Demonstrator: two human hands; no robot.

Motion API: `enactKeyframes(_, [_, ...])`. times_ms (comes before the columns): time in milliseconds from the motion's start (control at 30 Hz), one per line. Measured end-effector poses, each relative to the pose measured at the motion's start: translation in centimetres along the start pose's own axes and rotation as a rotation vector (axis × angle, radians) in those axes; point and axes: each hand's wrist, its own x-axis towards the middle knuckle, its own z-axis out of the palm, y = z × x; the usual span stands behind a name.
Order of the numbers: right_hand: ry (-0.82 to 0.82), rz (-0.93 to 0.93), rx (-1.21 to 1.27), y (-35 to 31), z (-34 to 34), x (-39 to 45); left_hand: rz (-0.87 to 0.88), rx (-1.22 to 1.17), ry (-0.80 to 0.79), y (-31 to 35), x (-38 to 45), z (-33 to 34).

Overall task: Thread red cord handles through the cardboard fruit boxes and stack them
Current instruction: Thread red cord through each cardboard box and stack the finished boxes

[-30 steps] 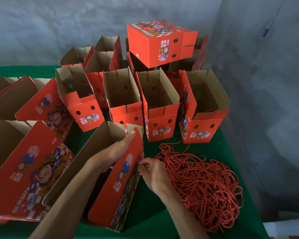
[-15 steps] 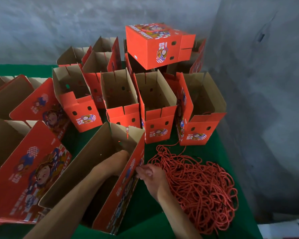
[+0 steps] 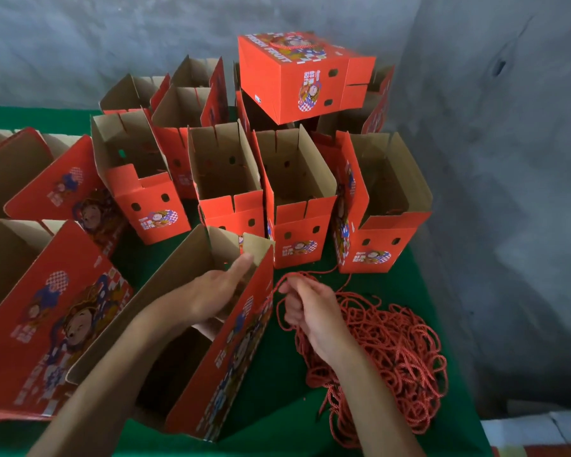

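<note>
**Q:** Since the earlier frame, what has moved?

**A:** Both hands. The right hand (image 3: 305, 310) has drawn away from the printed side wall of the open red cardboard fruit box (image 3: 231, 338) at lower centre, and a loop of red twisted cord (image 3: 281, 293) now stands between its knuckles and that wall. The left hand (image 3: 216, 293), earlier sunk deeper in the box, now shows an extended finger near the upper rim.

**Q:** State of each grip?

**A:** The right grip is closed, fingers curled around the cord. The left hand lies inside the box with fingers mostly straight against the inner wall; whether it pinches a cord end there cannot be told.

**Q:** Which relation governs the coming move?

**A:** The box wall stands between the hands, its long axis running from lower centre up toward mid-frame. The cord lies just right of the wall, the left hand just left of it. The right hand is nearer the cord, so the pull-through likely falls to it. The loose cord pile (image 3: 393, 351) sits right of the box on the green table (image 3: 274, 384).

**Q:** And the stack?

**A:** One closed red box (image 3: 294, 80) rests atop open boxes at upper centre.
</note>
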Motion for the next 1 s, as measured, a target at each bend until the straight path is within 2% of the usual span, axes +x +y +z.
enactKeyframes(100, [0.023,-0.109,0.159,-1.5,-0.1,0.0,0.037,0.098,-0.137,-0.8,-1.3,0.1])
enactKeyframes(167, [0.090,-0.134,0.087,-0.8,-0.9,0.2,0.007,0.203,-0.173,-1.5,-1.5,0.2])
enactKeyframes(233, [0.184,-0.042,-0.100,1.2,-2.1,0.6,0.000,0.296,-0.118,-1.9,-1.2,0.5])
enactKeyframes(300, [0.207,0.093,-0.229,4.1,-3.1,0.8,0.015,0.417,-0.005,-1.8,-0.7,0.6])
enactKeyframes(367, [0.206,0.145,-0.312,7.3,-4.0,0.8,0.002,0.475,0.137,-1.5,0.3,0.9])
enactKeyframes(467, [0.272,0.099,-0.597,11.5,-4.4,0.1,-0.020,0.434,0.309,-1.4,1.5,1.0])
enactKeyframes(533, [0.276,0.015,-0.778,13.5,-4.2,-0.1,-0.021,0.299,0.264,-2.1,2.1,0.5])
enactKeyframes(633, [0.001,0.008,-0.975,15.1,-2.9,0.0,-0.062,0.017,0.044,-3.9,2.3,-0.4])
enactKeyframes(700, [-0.164,0.072,-1.205,16.2,-2.1,0.6,-0.087,-0.059,-0.003,-5.2,2.2,-0.8])
enactKeyframes(767, [-0.235,0.065,-1.378,16.8,-1.7,1.2,-0.096,-0.126,-0.015,-6.3,2.0,-0.8])
enactKeyframes(867, [-0.243,0.010,-1.463,17.2,-1.4,1.2,-0.089,-0.182,-0.073,-7.3,1.7,-1.0])
enactKeyframes(933, [-0.221,-0.024,-1.496,17.4,-1.4,0.9,-0.090,-0.213,-0.057,-7.6,1.6,-1.2])
enactKeyframes(1000, [-0.171,-0.028,-1.414,17.0,-1.2,0.6,-0.092,-0.230,-0.043,-7.9,1.5,-1.5])
